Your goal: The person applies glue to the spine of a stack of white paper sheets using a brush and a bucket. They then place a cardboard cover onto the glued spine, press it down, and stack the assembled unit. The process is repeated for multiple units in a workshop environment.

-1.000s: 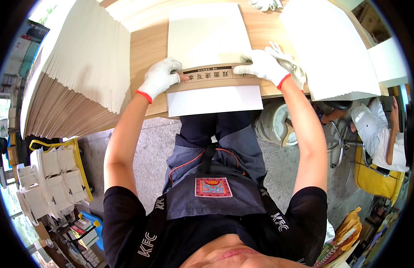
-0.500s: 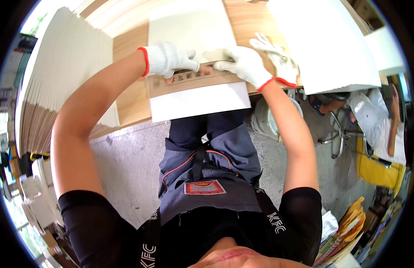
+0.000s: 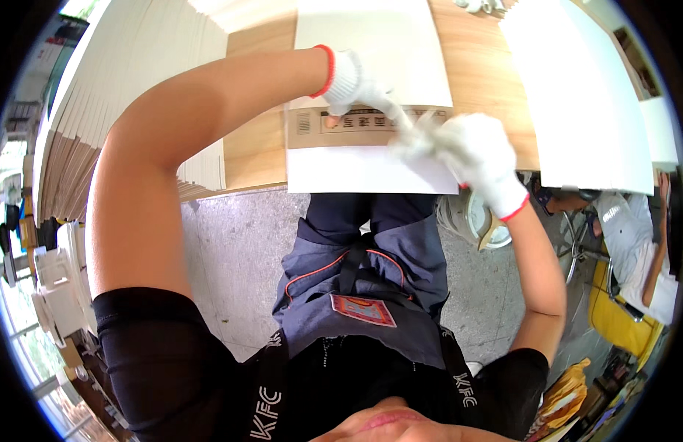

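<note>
A large white-faced cardboard sheet (image 3: 371, 51) lies before me, with a printed brown strip (image 3: 371, 136) across it and a white panel (image 3: 356, 169) along the near edge. My left hand (image 3: 352, 85), in a white glove with a red cuff, hangs over the brown strip; a bare fingertip shows, and the other fingers are smeared by motion. My right hand (image 3: 485, 151), also gloved, is closed on a loose, soiled white work glove (image 3: 433, 140). That glove is blurred and reaches over the sheet toward my left fingers; whether they touch it I cannot tell.
A tall stack of cardboard sheets (image 3: 127, 96) stands at the left of the wooden table (image 3: 481, 66), another white stack (image 3: 577, 103) at the right. White gloves or cloth (image 3: 480, 6) lie at the far edge. Below is a bucket (image 3: 478, 221); a person (image 3: 629, 236) sits at the right.
My right hand has taken up the loose glove from the table and moved right and nearer me. My left hand has shifted right. The whole view has also shifted.
</note>
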A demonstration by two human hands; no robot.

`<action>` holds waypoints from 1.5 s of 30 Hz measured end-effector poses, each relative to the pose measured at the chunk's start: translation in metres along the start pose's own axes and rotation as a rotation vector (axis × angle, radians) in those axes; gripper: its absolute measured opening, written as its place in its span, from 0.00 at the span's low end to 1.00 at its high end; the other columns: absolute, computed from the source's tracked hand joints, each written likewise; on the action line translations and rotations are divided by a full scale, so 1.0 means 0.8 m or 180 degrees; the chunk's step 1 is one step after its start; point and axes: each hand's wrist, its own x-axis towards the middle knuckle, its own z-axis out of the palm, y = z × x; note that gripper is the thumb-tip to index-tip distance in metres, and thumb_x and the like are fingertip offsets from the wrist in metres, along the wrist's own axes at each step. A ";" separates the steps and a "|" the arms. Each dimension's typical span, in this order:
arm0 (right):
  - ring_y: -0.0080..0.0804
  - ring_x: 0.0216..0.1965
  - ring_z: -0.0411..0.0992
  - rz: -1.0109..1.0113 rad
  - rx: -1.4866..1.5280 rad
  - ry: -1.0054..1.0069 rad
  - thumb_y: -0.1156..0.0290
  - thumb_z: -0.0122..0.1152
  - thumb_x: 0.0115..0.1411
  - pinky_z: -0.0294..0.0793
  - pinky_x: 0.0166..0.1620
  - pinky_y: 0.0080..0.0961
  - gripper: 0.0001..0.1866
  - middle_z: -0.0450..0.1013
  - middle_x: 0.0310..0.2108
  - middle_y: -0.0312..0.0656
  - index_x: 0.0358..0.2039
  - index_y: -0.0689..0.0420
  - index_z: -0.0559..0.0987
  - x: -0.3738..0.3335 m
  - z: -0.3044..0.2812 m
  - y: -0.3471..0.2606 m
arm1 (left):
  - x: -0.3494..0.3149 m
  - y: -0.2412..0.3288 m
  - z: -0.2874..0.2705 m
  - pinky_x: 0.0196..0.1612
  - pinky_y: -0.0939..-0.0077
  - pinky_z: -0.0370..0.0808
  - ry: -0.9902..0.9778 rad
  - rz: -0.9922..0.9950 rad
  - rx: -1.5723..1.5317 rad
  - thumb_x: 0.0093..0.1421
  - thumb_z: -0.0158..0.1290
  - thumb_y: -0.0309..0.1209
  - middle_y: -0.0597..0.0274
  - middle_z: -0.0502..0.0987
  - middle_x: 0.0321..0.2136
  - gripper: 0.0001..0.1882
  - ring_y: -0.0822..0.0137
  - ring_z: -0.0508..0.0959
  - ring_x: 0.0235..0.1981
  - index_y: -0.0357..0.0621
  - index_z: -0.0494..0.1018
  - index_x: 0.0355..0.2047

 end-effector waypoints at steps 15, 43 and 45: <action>0.37 0.38 0.80 -0.0185 -0.0493 -0.0895 0.70 0.60 0.56 0.79 0.33 0.32 0.12 0.78 0.34 0.39 0.41 0.55 0.80 0.184 0.123 -0.154 | 0.001 0.020 -0.014 0.44 0.60 0.78 0.0035 -0.0305 0.0238 0.52 0.63 0.26 0.65 0.73 0.52 0.52 0.54 0.79 0.46 0.98 0.50 0.65; 0.41 0.54 0.70 0.0326 -0.0946 0.0729 0.66 0.60 0.59 0.68 0.57 0.36 0.19 0.72 0.53 0.43 0.53 0.50 0.77 -0.016 -0.036 -0.010 | -0.046 0.207 0.122 0.57 0.53 0.70 0.4218 -0.1250 -0.6403 0.67 0.44 0.30 0.52 0.70 0.52 0.15 0.48 0.71 0.53 0.47 0.69 0.52; 0.40 0.54 0.69 0.0586 -0.0421 0.0363 0.63 0.58 0.61 0.67 0.58 0.38 0.18 0.72 0.52 0.40 0.51 0.49 0.77 -0.025 0.004 -0.002 | -0.044 0.212 0.134 0.58 0.51 0.69 0.4467 -0.0876 -0.9179 0.67 0.43 0.31 0.48 0.69 0.54 0.12 0.48 0.71 0.51 0.42 0.68 0.48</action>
